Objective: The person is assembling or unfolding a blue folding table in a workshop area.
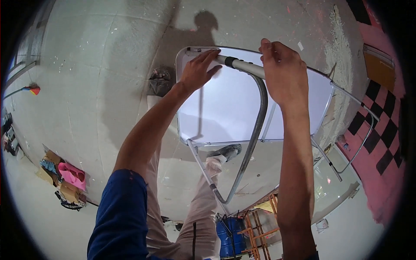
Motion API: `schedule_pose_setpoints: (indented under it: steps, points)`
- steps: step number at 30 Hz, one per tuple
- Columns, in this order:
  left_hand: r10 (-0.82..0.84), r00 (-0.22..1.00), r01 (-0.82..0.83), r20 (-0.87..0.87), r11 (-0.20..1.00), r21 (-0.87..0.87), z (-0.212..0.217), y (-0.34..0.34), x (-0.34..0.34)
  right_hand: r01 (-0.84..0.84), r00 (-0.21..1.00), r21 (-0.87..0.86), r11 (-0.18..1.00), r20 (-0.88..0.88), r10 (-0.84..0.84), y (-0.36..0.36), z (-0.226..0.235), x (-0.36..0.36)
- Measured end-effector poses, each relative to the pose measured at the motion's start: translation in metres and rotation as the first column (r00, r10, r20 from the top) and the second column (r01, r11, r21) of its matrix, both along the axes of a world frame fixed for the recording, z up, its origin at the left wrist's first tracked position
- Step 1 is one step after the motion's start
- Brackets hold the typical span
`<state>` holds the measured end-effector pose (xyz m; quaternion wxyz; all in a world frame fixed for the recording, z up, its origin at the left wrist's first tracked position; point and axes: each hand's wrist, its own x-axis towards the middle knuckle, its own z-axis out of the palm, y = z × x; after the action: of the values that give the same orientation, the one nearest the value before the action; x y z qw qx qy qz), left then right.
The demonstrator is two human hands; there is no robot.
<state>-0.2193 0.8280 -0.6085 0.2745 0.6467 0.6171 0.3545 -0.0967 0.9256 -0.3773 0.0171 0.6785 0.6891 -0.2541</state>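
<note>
A folding table (216, 104) lies with its white underside up and its metal rim showing. From it rises a U-shaped tubular leg (255, 134) with black collars. My left hand (199, 69) is on the tube near the table's far left corner, fingers over it and thumb on the near side. My right hand (286, 76) is closed above the bend of the same leg, fingers curled. Whatever lies inside that hand is hidden. At the table's right end, a second tubular leg (372, 125) sticks out past the rim.
My shoes (227, 151) stand by the table's near edge and left side. Cardboard boxes (69, 190) with a pink item lie at left. Behind my legs are a blue drum (232, 236) and an orange metal frame (255, 229). A black-and-pink checkered wall (381, 130) is at right.
</note>
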Motion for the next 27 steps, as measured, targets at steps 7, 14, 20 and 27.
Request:
schedule_pose_setpoints:
  steps: [7, 14, 20, 27]
  points:
    - [0.130, 0.991, -0.121, 0.012, 0.948, -0.295, -0.040, -0.021, -0.016, -0.088, 0.996, -0.001, 0.996, 0.023, 0.088, 0.006, -0.011, 0.015]
    - [0.447, 0.834, -0.177, 0.324, 0.772, -0.610, -0.011, -0.078, 0.027, 0.026, 1.000, -0.050, 0.998, -0.008, -0.026, 0.024, -0.024, 0.049]
    - [0.102, 0.591, 0.539, 0.800, 0.688, -0.486, 0.101, -0.141, 0.138, 0.418, 0.747, -0.177, 0.891, -0.492, -0.448, 0.032, -0.048, 0.114]
    - [0.262, 0.680, 0.366, 0.684, 0.688, -0.627, 0.126, -0.130, 0.260, 0.454, 0.755, 0.126, 0.882, -0.581, -0.305, -0.002, -0.071, 0.153]
